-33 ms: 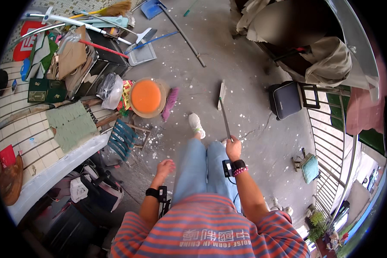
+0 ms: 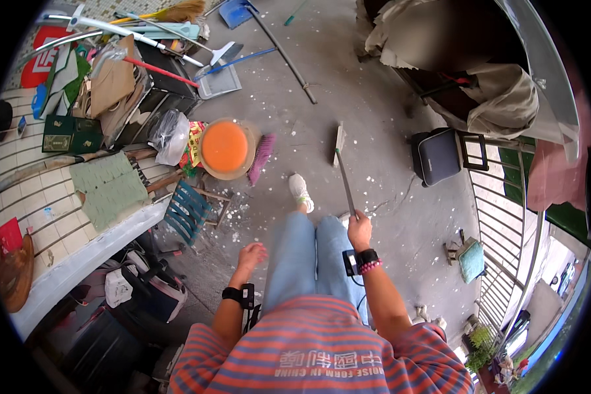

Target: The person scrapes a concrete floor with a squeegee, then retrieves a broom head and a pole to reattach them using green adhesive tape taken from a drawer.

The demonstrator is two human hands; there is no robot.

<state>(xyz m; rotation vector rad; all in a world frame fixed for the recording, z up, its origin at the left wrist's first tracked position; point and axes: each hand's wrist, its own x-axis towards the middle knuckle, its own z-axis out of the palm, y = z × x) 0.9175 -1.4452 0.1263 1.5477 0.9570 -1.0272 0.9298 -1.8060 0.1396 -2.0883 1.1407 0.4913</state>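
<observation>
— What did the right hand have?

— Its fingers were wrapped tight around the top of a long-handled scraper. The handle ran forward and down to a flat pale blade that rested on the concrete floor, just right of the white shoe — well ahead of the person's jeans.

— And the left hand?

— It held nothing; it hung loose beside the left thigh, fingers slack and slightly curled.

— What lay around?

— To the left, an orange round lid sat near a pink brush and a small teal slatted stool. White flecks dotted the floor between them. A dark blue bag stood to the right, beside a metal railing.
</observation>
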